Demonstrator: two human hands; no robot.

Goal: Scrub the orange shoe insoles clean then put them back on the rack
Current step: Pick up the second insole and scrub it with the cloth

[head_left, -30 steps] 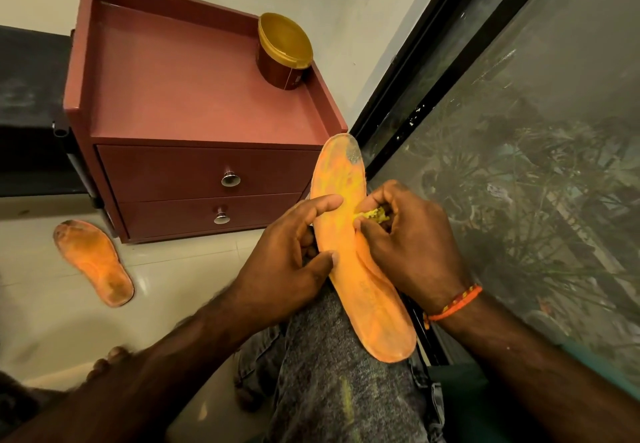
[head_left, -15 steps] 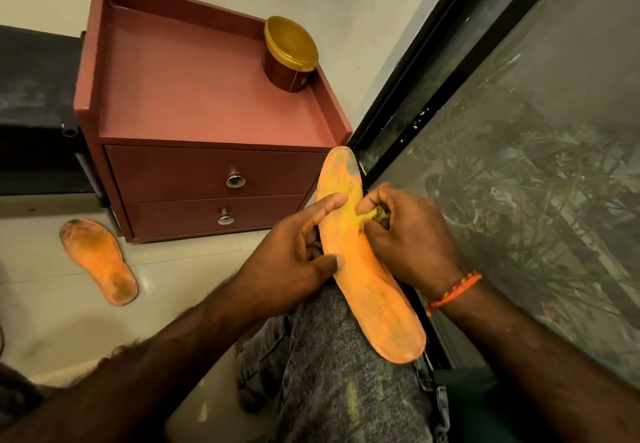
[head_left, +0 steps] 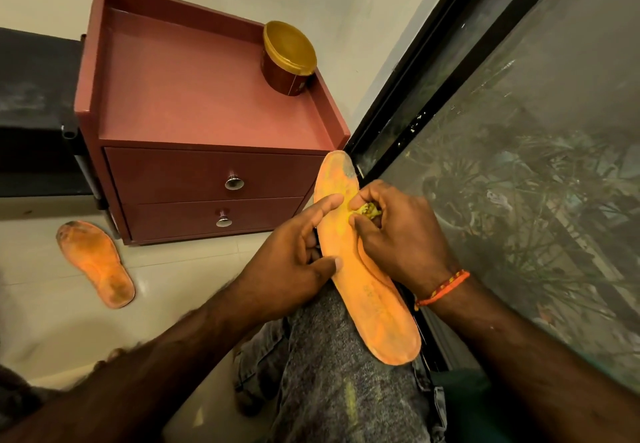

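Insole [head_left: 367, 290] lies along the person's knee [head_left: 339, 373], toe toward 12 o'clock. The left hand [head_left: 294, 266] pinches its edge between forefinger and thumb; the right hand [head_left: 398, 234] clamps a small yellowish scrubber [head_left: 367, 210] against its forepart. A second insole [head_left: 97, 264] lies on the floor [head_left: 173, 280] at 9 o'clock, near a cabinet [head_left: 194, 124] carrying a jar [head_left: 287, 58].

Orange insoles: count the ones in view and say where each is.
2. One insole lies along the person's knee, held by the left hand while the right hand presses a small yellowish scrubber on it. The other insole lies on the floor, left of the red cabinet. Others may be out of view.
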